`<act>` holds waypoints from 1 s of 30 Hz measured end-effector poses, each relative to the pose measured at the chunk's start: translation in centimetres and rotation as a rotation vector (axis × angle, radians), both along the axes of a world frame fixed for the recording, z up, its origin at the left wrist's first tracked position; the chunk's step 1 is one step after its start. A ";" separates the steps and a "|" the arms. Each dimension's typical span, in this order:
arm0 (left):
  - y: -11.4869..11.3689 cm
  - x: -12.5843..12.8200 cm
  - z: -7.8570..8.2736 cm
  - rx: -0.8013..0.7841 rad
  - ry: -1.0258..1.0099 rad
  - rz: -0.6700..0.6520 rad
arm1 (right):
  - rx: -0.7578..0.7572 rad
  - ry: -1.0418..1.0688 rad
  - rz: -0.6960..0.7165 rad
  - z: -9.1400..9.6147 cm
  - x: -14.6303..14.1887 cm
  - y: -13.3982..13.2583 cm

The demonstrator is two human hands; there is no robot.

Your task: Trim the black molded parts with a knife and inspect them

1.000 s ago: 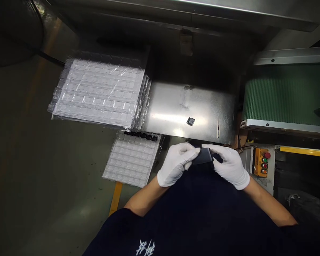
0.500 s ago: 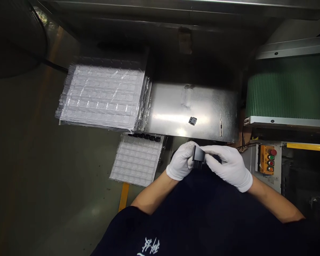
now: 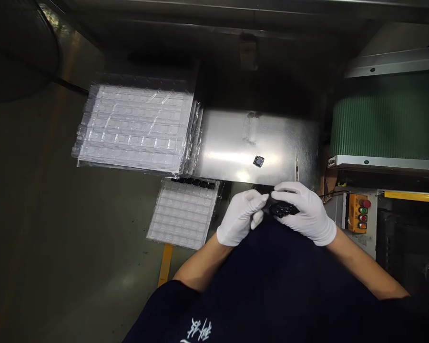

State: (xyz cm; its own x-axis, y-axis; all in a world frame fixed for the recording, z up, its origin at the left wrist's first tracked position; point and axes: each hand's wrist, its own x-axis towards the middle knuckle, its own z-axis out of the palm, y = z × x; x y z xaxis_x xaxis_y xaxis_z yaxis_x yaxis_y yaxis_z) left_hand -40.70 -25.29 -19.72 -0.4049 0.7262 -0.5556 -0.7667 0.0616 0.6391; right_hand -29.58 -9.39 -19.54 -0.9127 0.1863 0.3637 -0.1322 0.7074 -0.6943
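Dim workshop, with a steel table [image 3: 232, 143] under a low metal hood. The person stood at its near edge wearing white gloves. The left hand [image 3: 240, 218] and right hand [image 3: 305, 213] met close together over the dark shirt, both closed on one small dark part [image 3: 280, 208]. The left fingertips pinched its left end. The right hand curled over the top, hiding most of the part, so its shape was hard to make out. It was held off the table, just in front of the near edge.

A little beyond the hands, a small black component [image 3: 258, 161] lay alone on the bare steel. To the left of the hands sat a clear blister tray [image 3: 184, 216], its far row filled with black pieces [image 3: 193, 182] and the other pockets unfilled. Farther left and back was a tall stack of clear trays [image 3: 137, 126]. To the right were an orange button box [image 3: 359, 216] and, behind it, a green conveyor belt [image 3: 386, 121]. A yellow floor stripe [image 3: 164, 264] showed below the tray.
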 end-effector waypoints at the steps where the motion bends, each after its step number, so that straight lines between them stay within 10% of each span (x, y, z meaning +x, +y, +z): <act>1: 0.1 0.2 0.1 -0.026 0.048 0.016 | -0.028 -0.008 -0.011 0.0 0.0 -0.2; 12: 0.3 0.6 0.2 -0.005 0.538 0.310 | -1.082 -0.588 -0.077 0.7 0.4 0.1; 17: 0.5 0.3 0.4 0.146 0.838 0.018 | -1.510 -0.539 0.183 -0.7 0.3 0.4; 22: 1.0 0.1 0.6 0.313 0.885 -0.175 | -1.662 -0.416 0.528 -2.8 0.1 0.1; 30: 1.5 0.6 0.1 0.286 0.958 -0.180 | -1.790 -0.337 0.629 -3.9 0.0 -0.3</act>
State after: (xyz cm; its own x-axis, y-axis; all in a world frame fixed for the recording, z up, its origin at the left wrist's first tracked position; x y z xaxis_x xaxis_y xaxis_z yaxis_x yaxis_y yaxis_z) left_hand -40.08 -23.77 -19.58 -0.4598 0.8754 0.1491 0.0811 -0.1258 0.9887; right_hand -29.53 -9.73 -23.47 -0.9685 -0.2475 -0.0274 0.2282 -0.8379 -0.4958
